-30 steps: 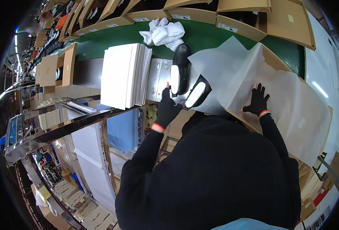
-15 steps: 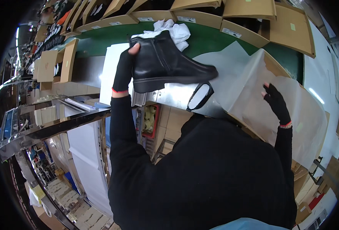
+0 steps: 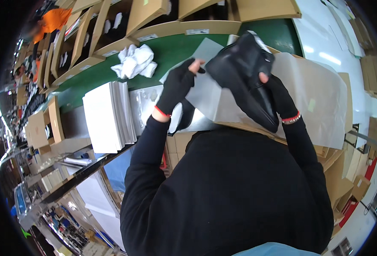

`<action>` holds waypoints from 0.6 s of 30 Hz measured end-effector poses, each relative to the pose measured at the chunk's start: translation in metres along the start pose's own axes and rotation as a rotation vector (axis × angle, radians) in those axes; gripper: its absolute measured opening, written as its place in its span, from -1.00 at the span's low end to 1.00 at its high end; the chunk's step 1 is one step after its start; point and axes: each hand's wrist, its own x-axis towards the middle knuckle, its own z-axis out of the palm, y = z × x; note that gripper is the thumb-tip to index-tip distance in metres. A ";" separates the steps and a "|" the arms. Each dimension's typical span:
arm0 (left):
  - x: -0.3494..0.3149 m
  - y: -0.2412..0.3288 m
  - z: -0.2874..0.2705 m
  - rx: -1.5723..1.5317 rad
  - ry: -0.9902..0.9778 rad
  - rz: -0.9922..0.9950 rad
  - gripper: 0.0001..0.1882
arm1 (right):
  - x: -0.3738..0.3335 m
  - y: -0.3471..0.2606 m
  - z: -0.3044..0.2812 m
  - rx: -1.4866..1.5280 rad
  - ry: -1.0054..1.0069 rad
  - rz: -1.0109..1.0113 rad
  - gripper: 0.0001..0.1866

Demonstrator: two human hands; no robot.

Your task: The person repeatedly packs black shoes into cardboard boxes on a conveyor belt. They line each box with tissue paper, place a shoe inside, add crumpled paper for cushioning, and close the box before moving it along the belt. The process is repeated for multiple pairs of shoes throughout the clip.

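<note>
My right hand (image 3: 281, 94), in a black fingerless glove, grips a black ankle boot (image 3: 244, 74) by its side. The boot is tilted, its toe pointing down toward me, and something white shows at its top opening. My left hand (image 3: 177, 87) is just left of the boot, apart from it, thumb and fingers extended with nothing in them. Below the boot, an open cardboard box (image 3: 349, 91) is lined with translucent tissue paper (image 3: 318, 85). Partly hidden behind my left wrist lies a black object with a white oval face (image 3: 187, 114); its kind is unclear.
A stack of white sheets (image 3: 105, 117) lies on the metal table to the left. Crumpled white paper (image 3: 135, 62) rests on the green surface (image 3: 171, 47). Open cardboard boxes (image 3: 154, 19) line the far side. A person in orange (image 3: 56, 20) is at far left.
The boot has moved right, from my left hand into my right, and turned toe-down. My left hand has let go of it. The view has shifted to the right.
</note>
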 end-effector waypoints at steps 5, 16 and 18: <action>-0.028 -0.062 0.078 0.514 -0.099 0.010 -0.28 | 0.009 0.056 -0.053 0.348 0.348 0.031 -0.43; -0.015 -0.104 0.116 0.601 -0.130 0.142 -0.30 | 0.078 0.150 -0.102 0.527 0.475 -0.061 -0.36; -0.021 -0.103 0.121 0.546 -0.159 0.091 -0.33 | 0.103 0.159 -0.097 0.393 0.500 -0.112 -0.35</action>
